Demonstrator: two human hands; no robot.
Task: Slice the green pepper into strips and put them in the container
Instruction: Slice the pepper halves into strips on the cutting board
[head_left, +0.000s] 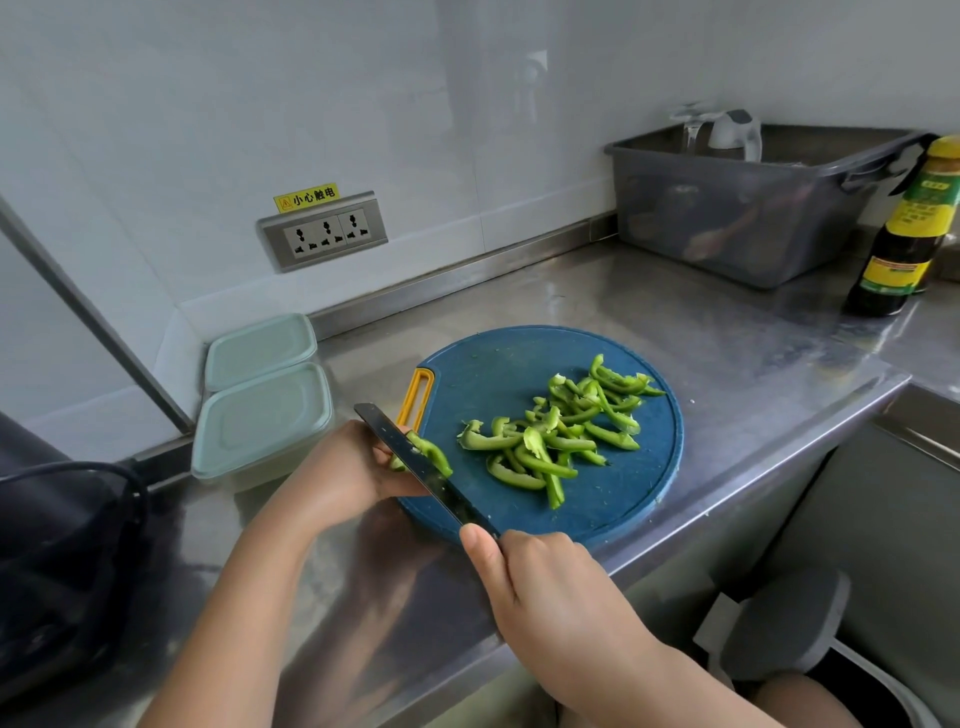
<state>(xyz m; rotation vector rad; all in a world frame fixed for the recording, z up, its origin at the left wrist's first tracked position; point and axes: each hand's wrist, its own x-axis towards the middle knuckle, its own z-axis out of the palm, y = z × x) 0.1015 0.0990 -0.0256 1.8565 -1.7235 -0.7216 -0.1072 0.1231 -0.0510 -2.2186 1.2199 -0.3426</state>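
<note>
A round blue cutting board (613, 499) lies on the steel counter, with several green pepper strips (561, 431) scattered across its middle and right. My left hand (353, 462) holds a small piece of green pepper (434, 452) at the board's left edge. My right hand (540, 577) grips the handle of a black knife (415, 457), whose blade lies against that piece. Two pale green lidded containers (262, 421) sit left of the board, both closed.
A grey plastic tub (748, 208) with a glass and a jug stands at the back right, a dark sauce bottle (904, 234) beside it. A wall socket strip (324, 234) is behind. A dark object (62, 561) sits at the left. The counter edge drops off at the right.
</note>
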